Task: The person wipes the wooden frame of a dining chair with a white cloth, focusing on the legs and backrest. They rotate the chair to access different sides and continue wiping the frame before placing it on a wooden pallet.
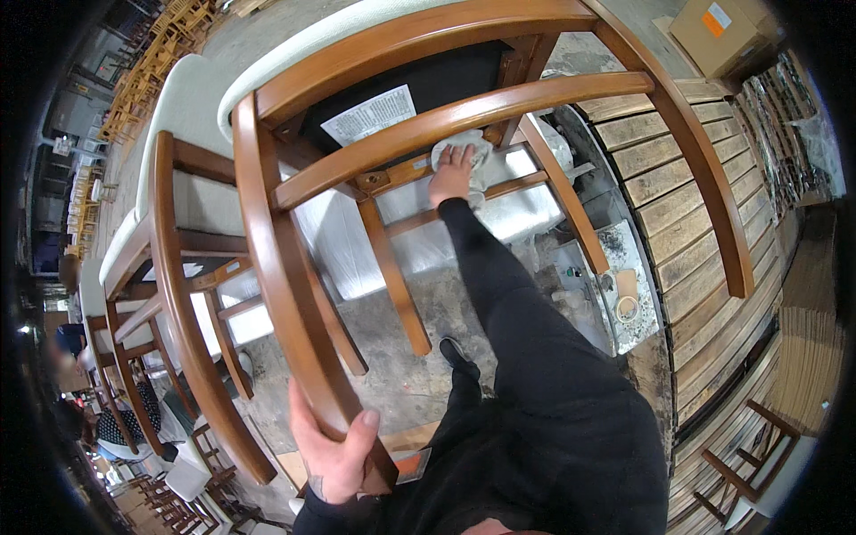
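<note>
A brown wooden chair lies tipped in front of me with its underside and legs toward me. It has a pale upholstered pad, and a white printed label sits on the black cloth under the seat. My left hand is wrapped round the lower end of the near left leg. Reaching in beneath the curved rail, my right hand presses a crumpled white cloth against the seat frame, its fingers bent over it.
More chairs of the same sort stand to the left. Slatted wooden pallets lie on the right, below a cardboard box. A stack of flat cardboard and another chair are at the right edge. People are at the far left.
</note>
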The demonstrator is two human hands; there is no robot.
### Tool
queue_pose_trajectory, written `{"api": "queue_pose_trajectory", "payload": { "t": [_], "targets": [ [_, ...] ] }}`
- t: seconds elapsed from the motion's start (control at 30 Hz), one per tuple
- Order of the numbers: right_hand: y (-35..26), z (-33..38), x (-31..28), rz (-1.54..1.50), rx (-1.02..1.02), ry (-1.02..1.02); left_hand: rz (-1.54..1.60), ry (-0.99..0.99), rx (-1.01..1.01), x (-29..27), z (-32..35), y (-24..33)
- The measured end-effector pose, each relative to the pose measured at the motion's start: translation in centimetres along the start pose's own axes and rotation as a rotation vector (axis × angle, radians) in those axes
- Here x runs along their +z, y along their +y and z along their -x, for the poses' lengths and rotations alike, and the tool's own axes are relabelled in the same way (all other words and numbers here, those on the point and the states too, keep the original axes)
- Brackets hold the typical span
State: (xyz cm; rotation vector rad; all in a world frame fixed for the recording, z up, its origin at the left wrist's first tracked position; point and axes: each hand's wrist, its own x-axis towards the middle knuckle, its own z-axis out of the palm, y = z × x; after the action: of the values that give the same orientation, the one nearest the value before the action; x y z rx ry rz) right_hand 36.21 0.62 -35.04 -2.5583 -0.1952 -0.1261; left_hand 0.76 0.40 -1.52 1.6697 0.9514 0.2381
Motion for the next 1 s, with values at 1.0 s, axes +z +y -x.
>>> {"api": "queue_pose_trajectory", "payload": {
  "t": [1.0],
  "targets": [
    [-6.8, 8.2, -5.3, -1.201, 0.05, -1.095, -0.088, 0.053, 0.014, 0.6, -0.4, 1.3]
  ]
}}
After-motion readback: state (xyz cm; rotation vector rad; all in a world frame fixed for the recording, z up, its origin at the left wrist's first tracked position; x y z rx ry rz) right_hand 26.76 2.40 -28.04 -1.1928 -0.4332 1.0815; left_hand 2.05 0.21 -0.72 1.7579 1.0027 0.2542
